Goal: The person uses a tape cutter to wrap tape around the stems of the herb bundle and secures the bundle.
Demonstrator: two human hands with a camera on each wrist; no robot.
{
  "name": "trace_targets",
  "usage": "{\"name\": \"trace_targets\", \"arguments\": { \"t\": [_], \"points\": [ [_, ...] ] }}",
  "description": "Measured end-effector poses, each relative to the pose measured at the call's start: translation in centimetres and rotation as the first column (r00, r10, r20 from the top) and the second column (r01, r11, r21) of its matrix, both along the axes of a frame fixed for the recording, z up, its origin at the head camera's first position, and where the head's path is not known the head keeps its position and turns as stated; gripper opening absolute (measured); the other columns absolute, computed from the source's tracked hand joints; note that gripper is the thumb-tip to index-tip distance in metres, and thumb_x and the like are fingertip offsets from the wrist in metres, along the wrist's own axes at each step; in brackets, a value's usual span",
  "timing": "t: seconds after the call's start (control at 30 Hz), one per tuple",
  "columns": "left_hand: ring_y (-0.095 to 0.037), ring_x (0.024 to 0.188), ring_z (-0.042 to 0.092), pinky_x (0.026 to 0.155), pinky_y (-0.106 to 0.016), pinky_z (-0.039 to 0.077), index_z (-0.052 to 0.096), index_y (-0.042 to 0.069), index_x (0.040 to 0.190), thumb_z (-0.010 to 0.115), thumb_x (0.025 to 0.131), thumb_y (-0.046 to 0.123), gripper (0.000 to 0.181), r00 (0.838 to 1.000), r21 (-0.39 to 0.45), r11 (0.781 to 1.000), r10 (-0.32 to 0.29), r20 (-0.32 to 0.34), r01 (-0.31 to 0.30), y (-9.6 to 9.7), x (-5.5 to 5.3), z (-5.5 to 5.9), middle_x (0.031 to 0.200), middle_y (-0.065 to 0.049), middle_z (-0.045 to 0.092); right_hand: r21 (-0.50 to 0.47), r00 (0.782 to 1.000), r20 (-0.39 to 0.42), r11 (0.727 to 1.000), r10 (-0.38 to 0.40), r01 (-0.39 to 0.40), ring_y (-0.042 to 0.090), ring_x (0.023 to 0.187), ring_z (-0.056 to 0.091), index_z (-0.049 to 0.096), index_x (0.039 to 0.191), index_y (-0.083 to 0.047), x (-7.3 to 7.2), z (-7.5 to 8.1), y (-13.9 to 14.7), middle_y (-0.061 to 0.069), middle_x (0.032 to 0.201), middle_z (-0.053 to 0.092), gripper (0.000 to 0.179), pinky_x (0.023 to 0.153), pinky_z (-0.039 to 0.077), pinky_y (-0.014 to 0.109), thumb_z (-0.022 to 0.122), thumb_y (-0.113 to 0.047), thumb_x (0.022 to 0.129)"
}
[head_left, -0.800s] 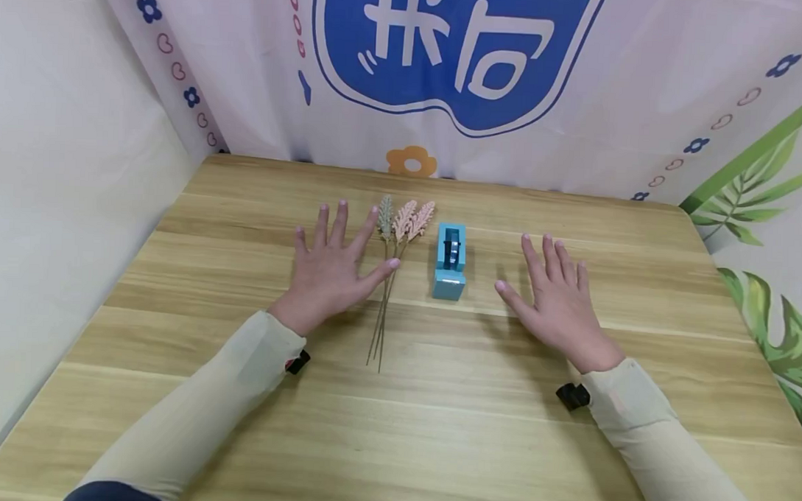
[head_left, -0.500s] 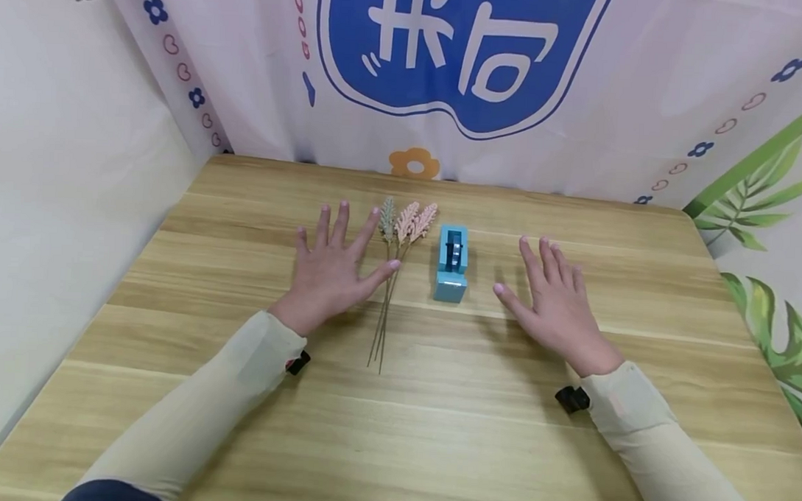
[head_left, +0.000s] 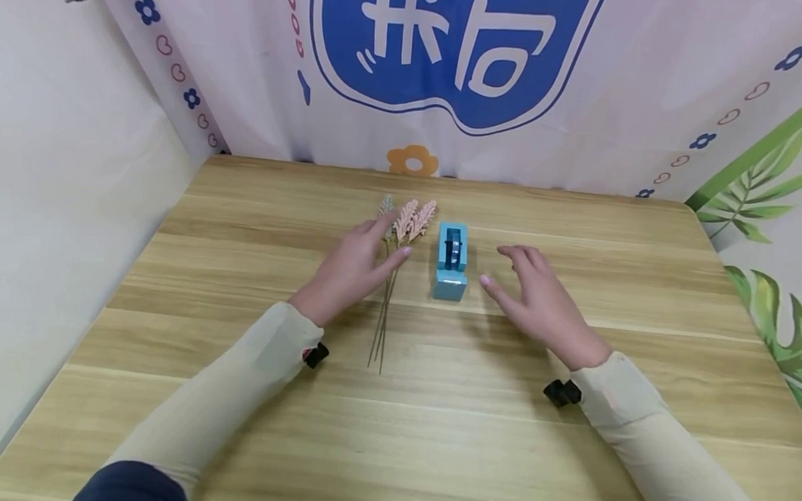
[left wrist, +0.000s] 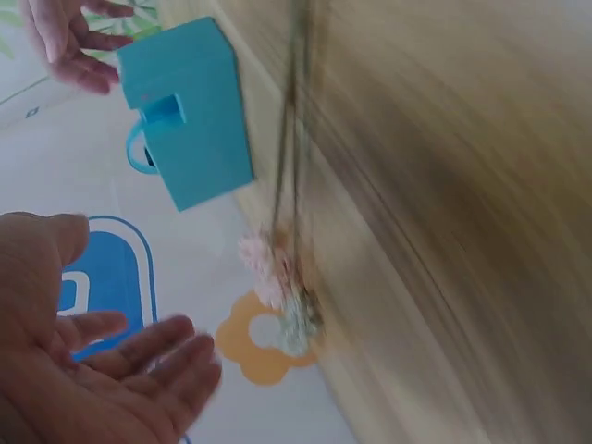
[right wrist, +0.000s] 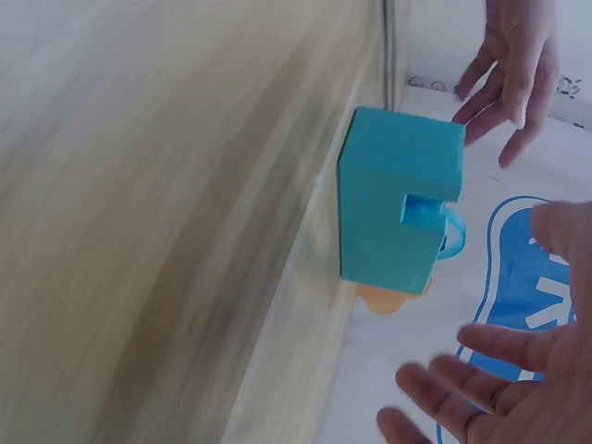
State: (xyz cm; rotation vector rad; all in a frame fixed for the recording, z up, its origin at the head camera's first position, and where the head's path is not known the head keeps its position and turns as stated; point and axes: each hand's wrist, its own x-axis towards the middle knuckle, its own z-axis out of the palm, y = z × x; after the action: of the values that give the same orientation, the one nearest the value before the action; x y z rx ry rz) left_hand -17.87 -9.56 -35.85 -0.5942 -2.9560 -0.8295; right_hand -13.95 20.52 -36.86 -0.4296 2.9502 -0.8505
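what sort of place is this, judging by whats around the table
Probably a small indoor booth or makeshift recording corner: a wood-grain table against a printed fabric backdrop with a blue emblem, and a leaf-patterned covering along the right side.

Looked glossy and plastic on the tape dispenser [head_left: 449,286] between the hands [head_left: 349,269] [head_left: 546,306], rough on the flower heads [head_left: 406,221], smooth and wood-grained on the desk [head_left: 474,437] beneath.

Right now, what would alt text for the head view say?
A person's left grip hovers over three flower sprigs, two pink, one grayish-green, lying on a wooden table. Their right grip hovers beside a blue tape dispenser.
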Motion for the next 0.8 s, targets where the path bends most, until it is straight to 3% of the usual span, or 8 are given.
{"name": "trace_targets", "arguments": {
  "t": [0.07, 0.17, 0.33, 0.53, 0.8],
  "points": [
    [-0.036, 0.140, 0.057, 0.119, -0.052, 0.045, 0.034, 0.018, 0.164, 0.057, 0.107, 0.047, 0.069, 0.999, 0.049, 0.998, -0.044, 0.023, 0.043, 0.6, -0.3, 0.0, 0.163, -0.017, 0.046, -0.085, 1.000, 0.006, 0.996, -0.007, 0.007, 0.038, 0.126, 0.058, 0.053, 0.146, 0.001, -0.2, 0.1, -0.4, 0.022, 0.147, 0.055, 0.060, 0.103, 0.052, 0.057, 0.055, -0.045, 0.108],
    [-0.033, 0.139, 0.059, 0.118, -0.049, 0.047, 0.037, 0.018, 0.163, 0.061, 0.107, 0.039, 0.065, 0.991, 0.109, 0.989, -0.111, 0.069, 0.103, 1.6, -0.8, -0.2, 0.158, -0.015, 0.053, -0.207, 0.999, 0.040, 0.978, -0.012, 0.020, 0.031, 0.105, 0.065, 0.066, 0.127, 0.002, -0.6, 0.0, -1.1, 0.019, 0.125, 0.069, 0.037, 0.089, 0.056, 0.042, 0.061, -0.029, 0.107],
    [-0.032, 0.137, 0.061, 0.111, -0.045, 0.053, 0.042, 0.014, 0.161, 0.062, 0.106, 0.035, 0.062, 0.970, 0.157, 0.977, -0.171, 0.175, 0.144, 3.1, -1.1, -0.7, 0.156, -0.014, 0.055, -0.338, 0.989, 0.145, 0.939, -0.012, 0.060, 0.024, 0.095, 0.065, 0.072, 0.116, 0.001, -1.1, -0.7, -2.4, 0.019, 0.112, 0.074, 0.026, 0.076, 0.053, 0.024, 0.064, -0.021, 0.105],
    [-0.031, 0.142, 0.057, 0.117, -0.044, 0.048, 0.041, 0.008, 0.160, 0.062, 0.107, 0.034, 0.063, 0.957, 0.155, 0.974, -0.195, 0.217, 0.163, 4.2, -0.8, -1.1, 0.163, -0.011, 0.047, -0.398, 0.974, 0.228, 0.912, -0.008, 0.101, 0.018, 0.088, 0.058, 0.073, 0.116, 0.000, -1.4, -1.4, -3.7, 0.018, 0.111, 0.073, 0.026, 0.072, 0.050, 0.022, 0.065, -0.022, 0.105],
    [-0.030, 0.144, 0.055, 0.120, -0.042, 0.045, 0.041, 0.003, 0.159, 0.061, 0.107, 0.032, 0.062, 0.962, 0.079, 0.976, -0.215, 0.166, 0.204, 5.2, -0.8, -1.2, 0.161, -0.015, 0.049, -0.471, 0.951, 0.306, 0.862, -0.041, 0.188, 0.016, 0.091, 0.055, 0.072, 0.116, 0.000, -1.4, -1.7, -4.5, 0.006, 0.105, 0.068, 0.024, 0.075, 0.049, 0.023, 0.065, -0.020, 0.104]
  ]
}}
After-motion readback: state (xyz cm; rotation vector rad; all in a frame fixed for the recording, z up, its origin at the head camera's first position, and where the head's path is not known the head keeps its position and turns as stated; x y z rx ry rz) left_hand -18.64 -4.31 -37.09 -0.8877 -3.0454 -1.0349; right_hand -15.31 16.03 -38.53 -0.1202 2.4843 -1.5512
